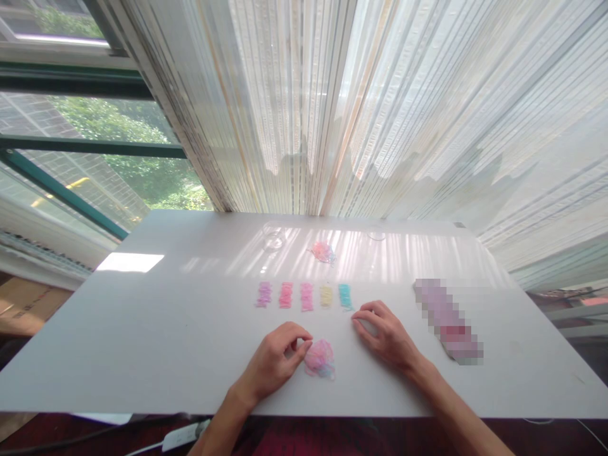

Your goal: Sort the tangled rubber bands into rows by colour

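Observation:
On the white table, several short columns of thin, small bands that look like elastic hair ties lie side by side: purple [263, 295], red-pink [285, 296], pink [306, 296], yellow [325, 296] and blue [344, 295]. A loose tangle of mixed pink and blue bands [320, 360] lies nearer me. My left hand [280, 354] is at that tangle's left edge, thumb and forefinger pinched together; anything between them is too small to tell. Just below the blue column, my right hand [382, 332] rests low over the table, thumb and fingertips close together, contents hidden.
Farther back sits a second mixed pile of bands [323, 252], with a clear round container [274, 238] on its left and a clear round lid-like piece [377, 234] on its right. A blurred-out purple object [446, 320] lies at right. Curtains [304, 126] hang behind the table.

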`<state>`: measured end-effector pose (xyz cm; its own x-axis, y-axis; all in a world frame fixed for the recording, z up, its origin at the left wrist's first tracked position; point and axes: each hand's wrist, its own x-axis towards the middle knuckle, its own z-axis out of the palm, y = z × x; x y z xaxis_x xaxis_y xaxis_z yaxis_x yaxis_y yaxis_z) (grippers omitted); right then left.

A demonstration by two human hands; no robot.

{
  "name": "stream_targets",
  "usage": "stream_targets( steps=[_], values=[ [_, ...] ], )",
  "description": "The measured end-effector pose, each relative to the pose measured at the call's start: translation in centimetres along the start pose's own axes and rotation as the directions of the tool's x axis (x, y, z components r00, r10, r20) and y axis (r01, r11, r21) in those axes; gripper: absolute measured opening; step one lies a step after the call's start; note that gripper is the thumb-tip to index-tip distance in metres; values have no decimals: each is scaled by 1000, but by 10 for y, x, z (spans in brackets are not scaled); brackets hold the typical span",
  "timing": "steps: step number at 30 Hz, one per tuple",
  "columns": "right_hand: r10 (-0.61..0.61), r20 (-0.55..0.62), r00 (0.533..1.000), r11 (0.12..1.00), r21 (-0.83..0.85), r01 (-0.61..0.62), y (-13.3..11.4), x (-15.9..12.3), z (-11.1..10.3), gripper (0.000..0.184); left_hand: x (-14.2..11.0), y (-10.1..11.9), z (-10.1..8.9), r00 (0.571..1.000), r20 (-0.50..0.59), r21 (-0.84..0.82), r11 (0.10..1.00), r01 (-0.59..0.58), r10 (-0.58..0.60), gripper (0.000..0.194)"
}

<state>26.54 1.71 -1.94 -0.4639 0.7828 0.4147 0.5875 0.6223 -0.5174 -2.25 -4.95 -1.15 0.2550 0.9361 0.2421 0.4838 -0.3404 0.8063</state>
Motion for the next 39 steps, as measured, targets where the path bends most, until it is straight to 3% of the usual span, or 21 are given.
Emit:
stream_targets(
  steps=[9,16,22,28,39],
  values=[
    [-93,54,994,993,-67,97,0,7,3,22,-13,6,-4,998,-2,10,998,-62,62,13],
    [-146,13,989,988,-55,147,0,8,4,22,-13,9,-5,994,30,64,992,-110,109,21],
    [-184,-14,983,979,82,184,-30,-5,9,20,-20,11,-9,987,119,135,982,-128,112,36],
    [-192,33,981,965,186,182,-60,-16,20,24,-14,16,0,982,101,233,956,-181,161,17],
    [-203,9,979,964,176,199,-62,-18,38,9,-15,13,5,979,72,242,949,-203,191,9]
  ],
)
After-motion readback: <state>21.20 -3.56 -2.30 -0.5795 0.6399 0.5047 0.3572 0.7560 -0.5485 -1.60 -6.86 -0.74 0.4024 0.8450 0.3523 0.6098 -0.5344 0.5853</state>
